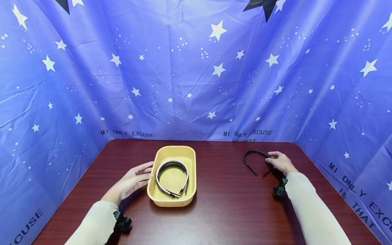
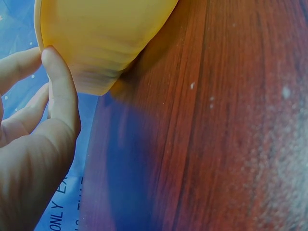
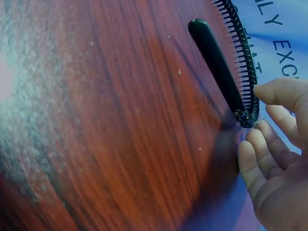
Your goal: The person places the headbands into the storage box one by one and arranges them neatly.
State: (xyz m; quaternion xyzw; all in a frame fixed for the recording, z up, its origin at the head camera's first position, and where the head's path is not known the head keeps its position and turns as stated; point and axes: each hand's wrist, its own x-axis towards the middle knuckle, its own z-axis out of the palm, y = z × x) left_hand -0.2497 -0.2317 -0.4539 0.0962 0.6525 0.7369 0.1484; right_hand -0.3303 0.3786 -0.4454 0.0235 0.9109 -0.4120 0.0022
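Observation:
At the left side of a yellow plastic tub, my left hand has its fingers reaching to the wall. Its fingertips touch the tub near the rim in the left wrist view. Inside the tub lie several headbands, nested together, one pale and others dark with teeth. On the right side of the table, my right hand pinches a black toothed headband by its curved side. The right wrist view shows the headband's teeth and one smooth end pointing away from the fingers.
Everything stands over a dark red wood-grain table. A blue cloth with stars hangs along the back and both sides, close to the table's edges. Each wrist wears a small black camera.

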